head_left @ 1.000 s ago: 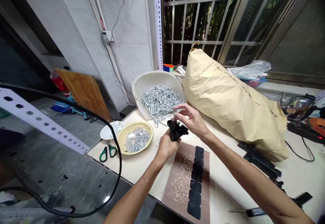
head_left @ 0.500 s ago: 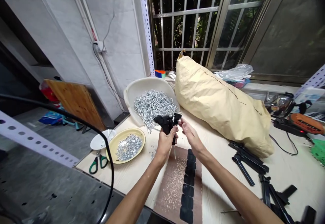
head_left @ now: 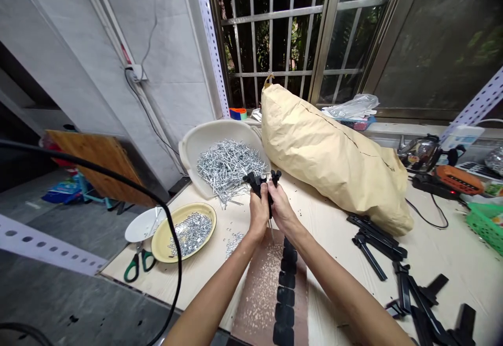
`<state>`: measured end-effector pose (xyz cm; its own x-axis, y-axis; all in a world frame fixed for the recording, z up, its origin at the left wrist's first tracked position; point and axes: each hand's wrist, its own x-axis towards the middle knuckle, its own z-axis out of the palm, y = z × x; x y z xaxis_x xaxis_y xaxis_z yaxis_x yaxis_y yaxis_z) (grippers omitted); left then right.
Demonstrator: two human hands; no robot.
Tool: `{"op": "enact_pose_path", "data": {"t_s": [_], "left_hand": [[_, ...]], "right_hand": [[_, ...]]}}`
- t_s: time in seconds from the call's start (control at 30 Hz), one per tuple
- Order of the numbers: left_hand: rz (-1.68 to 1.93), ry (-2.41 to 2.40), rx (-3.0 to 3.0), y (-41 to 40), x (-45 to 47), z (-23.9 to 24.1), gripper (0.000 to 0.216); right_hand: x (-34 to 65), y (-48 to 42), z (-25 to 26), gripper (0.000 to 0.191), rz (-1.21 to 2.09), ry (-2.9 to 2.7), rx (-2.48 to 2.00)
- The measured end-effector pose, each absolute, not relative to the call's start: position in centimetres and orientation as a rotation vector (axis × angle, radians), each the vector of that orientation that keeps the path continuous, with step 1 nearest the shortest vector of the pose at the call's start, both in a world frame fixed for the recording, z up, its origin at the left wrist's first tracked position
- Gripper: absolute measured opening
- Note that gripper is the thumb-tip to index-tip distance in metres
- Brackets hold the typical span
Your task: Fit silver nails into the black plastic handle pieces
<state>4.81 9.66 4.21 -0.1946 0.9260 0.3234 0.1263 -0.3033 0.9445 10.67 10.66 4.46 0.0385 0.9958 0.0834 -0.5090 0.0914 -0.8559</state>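
My left hand is closed around a black plastic bracket, its dark ends sticking out above the thumb. Pressed against it, my right hand has its fingers closed on another part of the black pieces. Thin metal rods point down below the hands. Just behind stands a white scoop-shaped tub with a heap of long screws or nails. Beneath the hands lies a brown board with a row of black rounded pads.
A yellow dish of small metal nuts or washers, a white dish and green-handled scissors sit left. A big paper sack lies behind. Right are black brackets, an orange tool and a green basket. A black cable hangs in front.
My right hand has moved in from beside the black pieces and now grips them together with my left hand. The view has shifted slightly to the right.
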Motion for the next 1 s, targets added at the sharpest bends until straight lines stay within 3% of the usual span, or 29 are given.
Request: {"op": "enact_pose_path", "data": {"t_s": [0.17, 0.3, 0.47, 0.67, 0.8, 1.0], "left_hand": [[1.554, 1.217, 1.437, 10.5, 5.5, 3.2, 0.037], [1.456, 1.167, 1.225, 11.6, 5.0, 1.6, 0.041], [1.308, 1.017, 1.475, 12.0, 4.0, 0.6, 0.064], [1.281, 0.88, 1.555, 10.9, 4.4, 3.1, 0.073], [1.229, 0.759, 1.534, 10.7, 4.7, 5.4, 0.078], [1.098, 0.592, 1.039, 11.5, 4.7, 5.4, 0.049]], "right_hand": [[10.7, 11.9, 3.2, 0.039, 1.23, -0.641, -0.897], [11.0, 12.2, 2.5, 0.039, 1.229, -0.826, -0.889], [12.0, 12.6, 2.4, 0.043, 1.225, -0.818, -0.881], [12.8, 10.7, 3.7, 0.048, 0.832, -1.113, -0.92], [13.2, 10.2, 4.5, 0.059, 0.783, -1.111, -0.855], [14.4, 11.1, 3.8, 0.07, 0.687, -1.287, -0.866]]}}
